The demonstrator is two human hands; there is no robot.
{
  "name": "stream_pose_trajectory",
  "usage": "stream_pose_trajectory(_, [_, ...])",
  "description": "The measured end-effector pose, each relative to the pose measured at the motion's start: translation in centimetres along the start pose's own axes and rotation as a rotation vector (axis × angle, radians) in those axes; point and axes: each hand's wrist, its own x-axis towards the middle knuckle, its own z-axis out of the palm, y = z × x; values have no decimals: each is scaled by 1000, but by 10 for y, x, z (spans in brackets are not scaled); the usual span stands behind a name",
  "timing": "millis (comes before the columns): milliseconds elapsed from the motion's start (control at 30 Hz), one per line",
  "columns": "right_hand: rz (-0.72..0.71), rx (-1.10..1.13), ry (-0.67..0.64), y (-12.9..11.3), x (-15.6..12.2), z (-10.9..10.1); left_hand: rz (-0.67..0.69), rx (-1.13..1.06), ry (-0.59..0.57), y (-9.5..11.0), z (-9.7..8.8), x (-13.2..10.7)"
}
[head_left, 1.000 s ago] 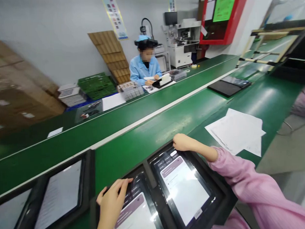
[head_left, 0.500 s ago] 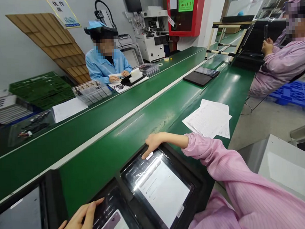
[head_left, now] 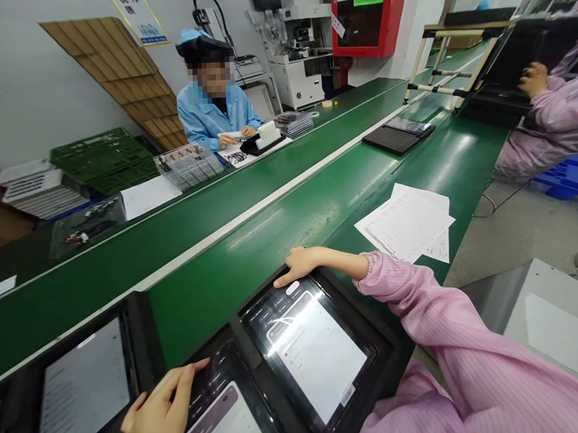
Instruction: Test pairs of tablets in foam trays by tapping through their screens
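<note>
Three lit tablets lie in black trays along the near edge of the green conveyor table. My right hand [head_left: 301, 264], in a pink sleeve, rests at the top edge of the right tablet [head_left: 310, 348], index finger stretched onto its upper corner, holding nothing. My left hand [head_left: 159, 410] lies flat with fingers extended on the upper left of the middle tablet [head_left: 224, 402]. The left tablet [head_left: 81, 388] shows a white screen and is untouched.
Loose paper sheets [head_left: 407, 222] lie to the right on the green table [head_left: 271, 236]. A black tray with a tablet [head_left: 397, 135] sits farther along. A person in blue [head_left: 216, 108] works across the belt; a person in pink [head_left: 541, 116] sits at right. A grey box [head_left: 548, 321] stands lower right.
The view swung right and then settled slightly back. My right hand stayed at the right tablet's top edge; my left hand slid down toward the frame's lower left on the middle tablet.
</note>
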Motion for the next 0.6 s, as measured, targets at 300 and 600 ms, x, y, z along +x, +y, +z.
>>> stream_pose_trajectory(300, [51, 211, 171, 2, -9, 25, 125, 20, 132, 38, 6, -22])
stream_pose_trajectory(600, [-93, 522, 210, 21, -17, 30, 572, 11, 5, 92, 26, -15])
